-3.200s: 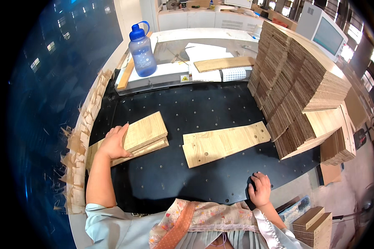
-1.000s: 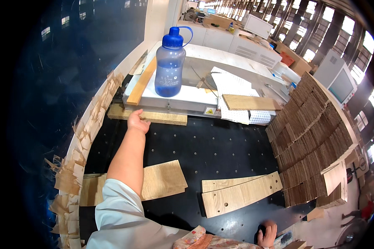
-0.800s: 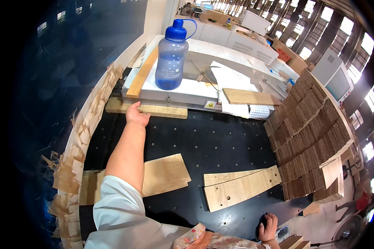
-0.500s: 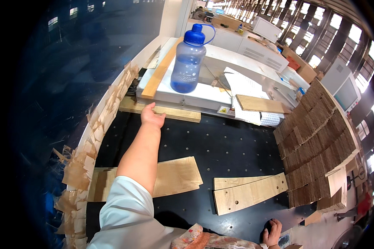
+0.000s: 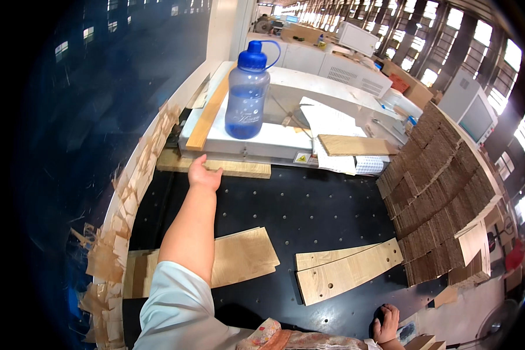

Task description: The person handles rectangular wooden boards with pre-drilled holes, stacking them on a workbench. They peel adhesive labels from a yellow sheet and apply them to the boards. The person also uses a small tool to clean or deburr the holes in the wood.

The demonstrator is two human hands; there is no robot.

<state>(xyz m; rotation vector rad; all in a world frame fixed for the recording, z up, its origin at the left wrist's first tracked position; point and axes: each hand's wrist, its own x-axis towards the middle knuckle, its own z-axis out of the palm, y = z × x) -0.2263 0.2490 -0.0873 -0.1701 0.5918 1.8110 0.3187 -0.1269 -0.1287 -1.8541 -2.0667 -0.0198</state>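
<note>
Workshop: black tabletop; board stack blocks right side, bottle stands behind. Left hand at rear plank, right hand on dark object; both grips unclear.

Grained boards are tan, the tabletop black with pale dots, the bottle blue

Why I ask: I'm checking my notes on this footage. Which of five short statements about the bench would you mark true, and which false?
1. The left hand is at the long board along the pale ledge. True.
2. The blue bottle stands upright on the pale ledge. True.
3. The right hand holds the blue bottle. False: it is by the near edge of the black table.
4. The tall brown stack stands on the left. False: it stands on the right.
5. Two drilled boards overlap. True.
</note>
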